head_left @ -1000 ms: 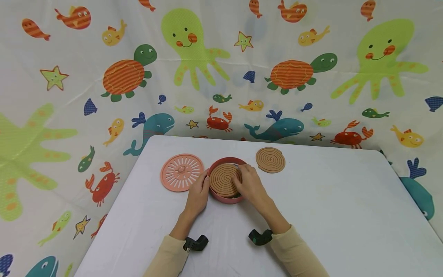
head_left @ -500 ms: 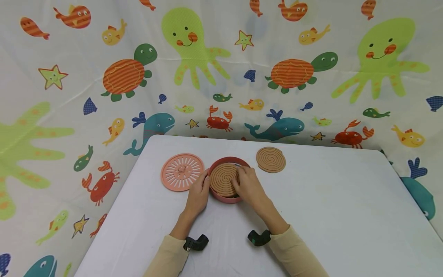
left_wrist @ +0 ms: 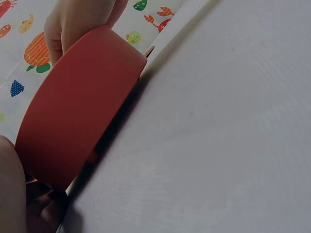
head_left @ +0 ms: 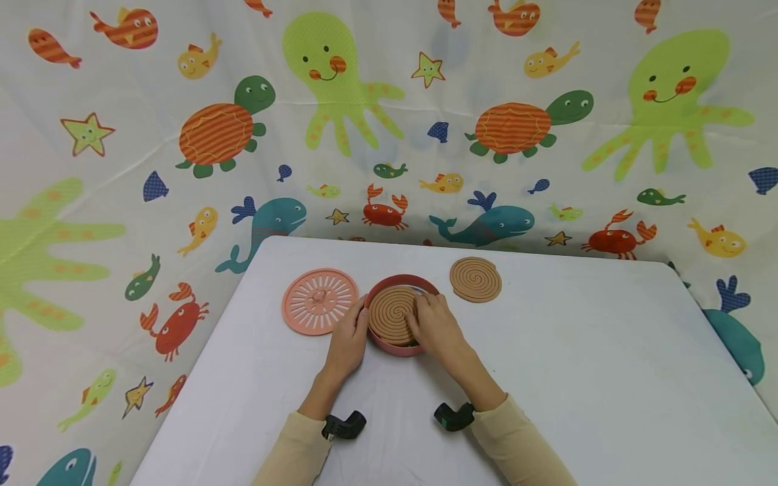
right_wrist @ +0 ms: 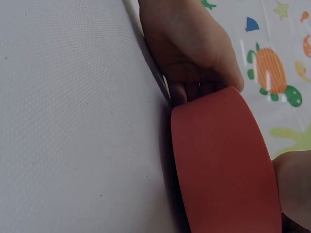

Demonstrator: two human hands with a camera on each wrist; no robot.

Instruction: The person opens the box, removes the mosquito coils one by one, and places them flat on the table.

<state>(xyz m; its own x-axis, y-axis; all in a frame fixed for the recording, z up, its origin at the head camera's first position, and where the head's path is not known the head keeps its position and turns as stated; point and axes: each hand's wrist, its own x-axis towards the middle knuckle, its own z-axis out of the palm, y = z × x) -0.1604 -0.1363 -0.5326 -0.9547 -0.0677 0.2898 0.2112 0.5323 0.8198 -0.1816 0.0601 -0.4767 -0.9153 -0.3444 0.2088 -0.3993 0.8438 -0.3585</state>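
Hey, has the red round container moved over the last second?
No; judged against the white table's far edge in the head view, the red container stays put.

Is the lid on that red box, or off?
Off: the lid lies flat on the table beside the box, whose open top shows a coil inside.

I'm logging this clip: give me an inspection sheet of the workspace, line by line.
Surface: white table, pale covering.
Job's things: red round container, open, with a tan spiral coil in it; slotted pink disc flat to its left; second tan coil flat beyond it, to the right.
Clutter: nothing seen.
Grippers: left hand holds the container's left side; right hand reaches over the rim and touches the coil inside, its grip partly hidden.
Cables: nothing seen.
Surroundings: backdrop printed with sea animals; beige sleeves; black wrist devices.
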